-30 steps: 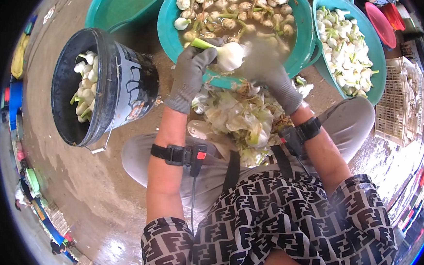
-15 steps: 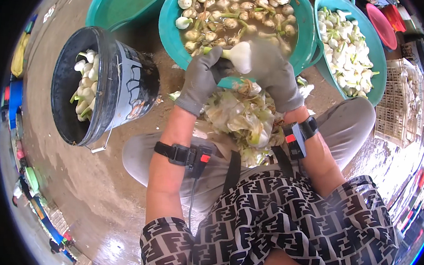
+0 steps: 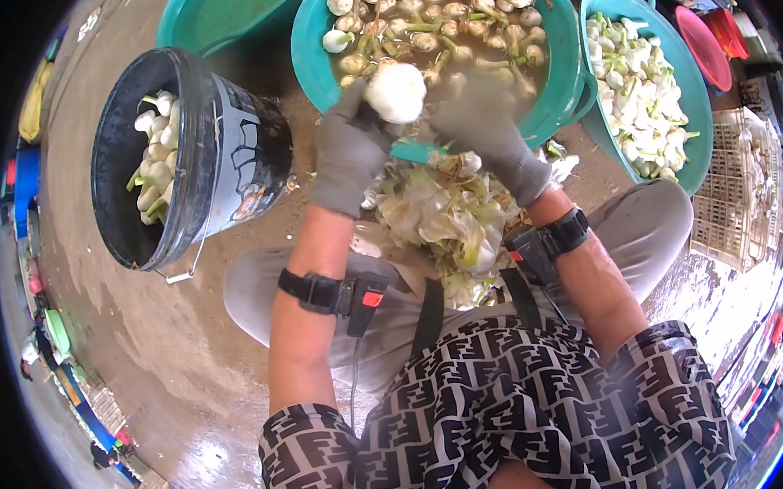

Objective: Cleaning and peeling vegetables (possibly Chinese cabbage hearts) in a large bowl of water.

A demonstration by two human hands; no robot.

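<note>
My left hand [image 3: 350, 152], in a grey glove, holds a white garlic bulb [image 3: 396, 92] in front of the teal tub's near side. My right hand [image 3: 500, 148], also gloved, is just right of the bulb; its fingers are blurred into a grey smear. Below both hands lies a heap of pale peeled skins [image 3: 438, 216] between my legs. Bulbs with green stems float in muddy water in the large teal tub [image 3: 316, 34] beyond them.
A black bucket [image 3: 120, 219] holding trimmed bulbs stands at left. A heaped teal basin [image 3: 694, 173] is at upper right, another teal tub [image 3: 186, 12] at upper left. White plastic crates [image 3: 726, 193] and a pink basin [image 3: 704, 48] are at right.
The bulb in my left hand has turned from side-on, stem leftward, to round end facing up, and shifted left. My right hand moved down, then slightly up and left.
</note>
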